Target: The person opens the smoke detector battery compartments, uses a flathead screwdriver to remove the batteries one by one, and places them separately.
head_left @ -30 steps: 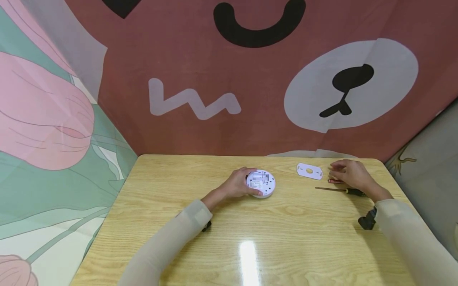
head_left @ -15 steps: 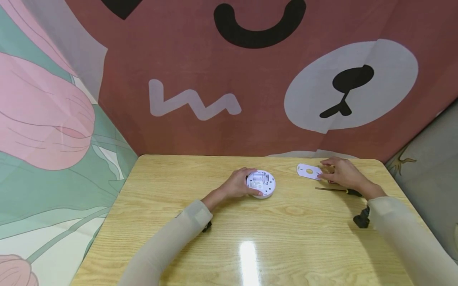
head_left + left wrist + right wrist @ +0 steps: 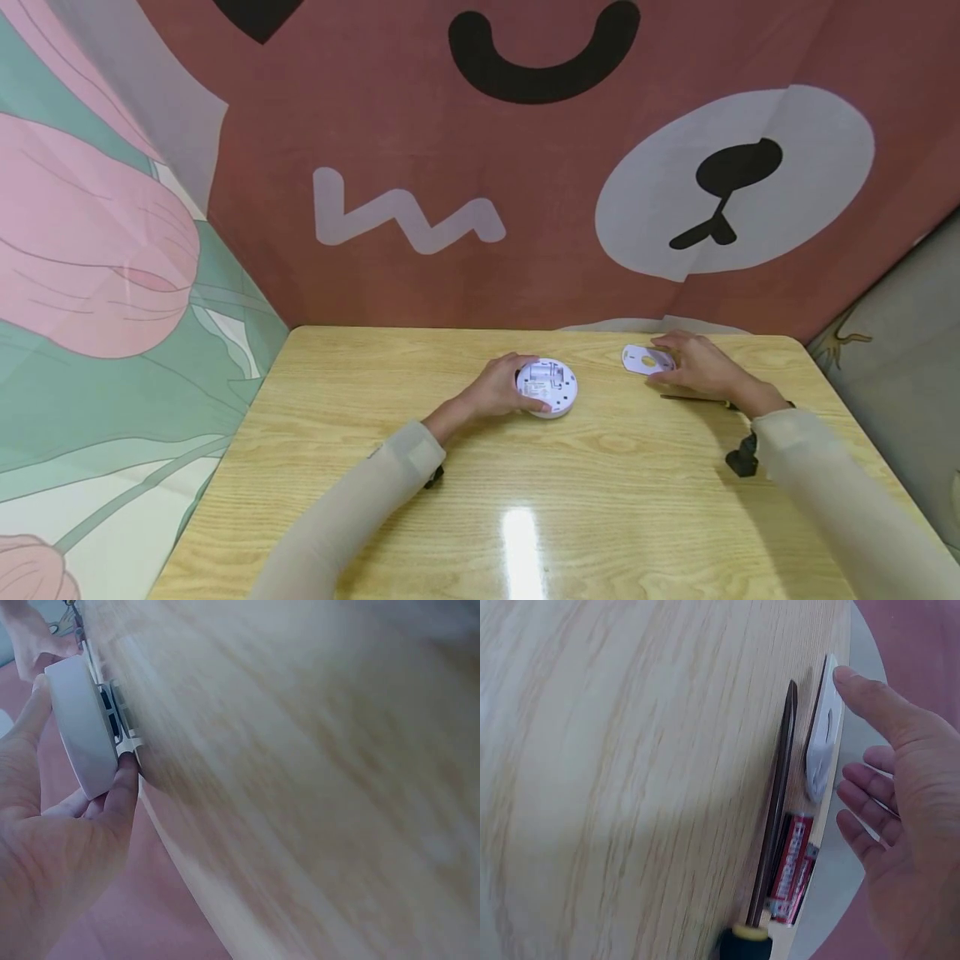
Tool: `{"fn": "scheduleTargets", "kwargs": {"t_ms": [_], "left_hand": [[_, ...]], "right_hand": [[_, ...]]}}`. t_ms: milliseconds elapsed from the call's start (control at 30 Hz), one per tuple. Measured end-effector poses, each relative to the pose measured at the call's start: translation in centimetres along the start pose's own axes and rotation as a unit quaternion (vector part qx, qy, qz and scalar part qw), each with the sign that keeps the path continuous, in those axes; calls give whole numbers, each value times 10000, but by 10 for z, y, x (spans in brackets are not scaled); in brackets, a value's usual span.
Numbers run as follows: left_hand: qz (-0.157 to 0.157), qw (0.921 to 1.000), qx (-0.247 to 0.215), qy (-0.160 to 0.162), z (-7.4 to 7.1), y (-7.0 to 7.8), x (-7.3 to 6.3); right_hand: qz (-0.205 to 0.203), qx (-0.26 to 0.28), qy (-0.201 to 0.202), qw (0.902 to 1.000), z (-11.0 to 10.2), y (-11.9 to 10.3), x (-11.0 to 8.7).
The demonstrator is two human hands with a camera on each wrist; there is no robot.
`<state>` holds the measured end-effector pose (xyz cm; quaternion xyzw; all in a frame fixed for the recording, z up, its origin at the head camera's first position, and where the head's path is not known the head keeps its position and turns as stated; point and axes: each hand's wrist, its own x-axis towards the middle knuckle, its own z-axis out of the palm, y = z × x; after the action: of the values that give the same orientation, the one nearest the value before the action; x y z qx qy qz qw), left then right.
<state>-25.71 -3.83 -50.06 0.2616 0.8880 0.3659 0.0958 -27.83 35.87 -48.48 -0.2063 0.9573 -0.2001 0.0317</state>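
My left hand point(image 3: 498, 386) grips a white round smoke detector point(image 3: 553, 392) by its left side, its open battery compartment facing up. In the left wrist view my thumb and fingers point(image 3: 124, 791) span the detector point(image 3: 79, 727) from edge to edge. My right hand point(image 3: 701, 367) is at the right end of a flat white mounting plate point(image 3: 637, 359), thumb on the near edge and fingers at the far edge. In the right wrist view the thumb touches the mounting plate point(image 3: 823, 742), while the other fingers point(image 3: 866, 787) are loosely bent.
A flat-blade screwdriver point(image 3: 775, 802) lies beside the plate, partly under my right hand in the head view. Two red batteries point(image 3: 793, 859) lie between screwdriver and plate. The wooden table point(image 3: 450, 517) meets a printed cloth backdrop point(image 3: 405, 283) at its far edge.
My right hand has moved left from above the batteries and screwdriver to the mounting plate, and now takes hold of its right end. My left hand and the smoke detector stay in place.
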Motion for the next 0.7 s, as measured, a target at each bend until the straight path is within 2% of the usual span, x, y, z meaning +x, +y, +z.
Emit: {"fn": "scheduleTargets", "kwargs": {"t_ms": [133, 300, 600, 700], "left_hand": [[-31, 10000, -22, -31, -1, 2, -1], [-81, 9999, -34, -61, -1, 2, -1], [-73, 10000, 10, -16, -1, 3, -1], [-80, 10000, 5, -21, -1, 3, -2]], "right_hand": [[-81, -122, -123, 9998, 1, -4, 4], [16, -128, -250, 9996, 4, -7, 8], [-120, -109, -274, 9995, 7, -5, 17], [-34, -61, -306, 9995, 8, -3, 20]]}}
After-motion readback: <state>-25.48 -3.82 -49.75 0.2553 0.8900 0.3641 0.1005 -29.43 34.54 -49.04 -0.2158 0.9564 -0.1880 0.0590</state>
